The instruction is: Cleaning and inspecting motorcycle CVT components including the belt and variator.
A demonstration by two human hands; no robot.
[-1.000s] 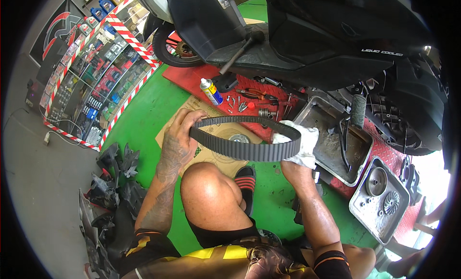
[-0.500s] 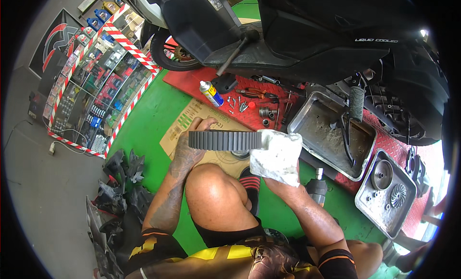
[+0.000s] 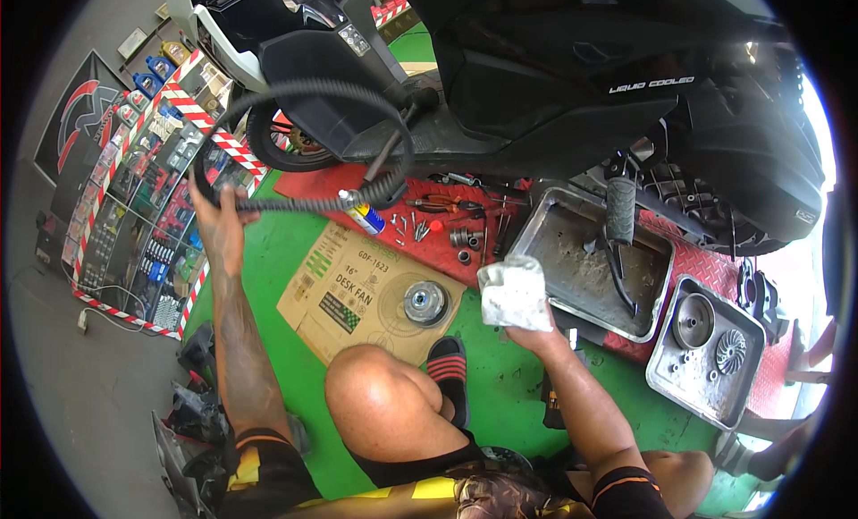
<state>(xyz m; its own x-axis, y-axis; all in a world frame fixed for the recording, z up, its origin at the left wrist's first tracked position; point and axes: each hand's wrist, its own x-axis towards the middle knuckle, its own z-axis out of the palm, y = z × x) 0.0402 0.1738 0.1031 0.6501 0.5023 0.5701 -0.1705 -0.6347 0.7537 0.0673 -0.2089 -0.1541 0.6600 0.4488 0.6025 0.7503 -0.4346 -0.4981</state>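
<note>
So the ribbed drive belt is held up in mid-air by the left hand, fingers clamped on its lower-left side, loop a bit blurry against the black scooter. The right hand is mostly covered by a white rag, so can't tell how those fingers are set. A round metal part is parked on flattened cardboard.

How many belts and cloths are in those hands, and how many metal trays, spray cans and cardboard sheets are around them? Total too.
Belt, in the left hand: 1
White cloth, in the right hand: 1
Metal trays: 2
Spray can: 1
Cardboard sheet: 1
Total: 6
</note>
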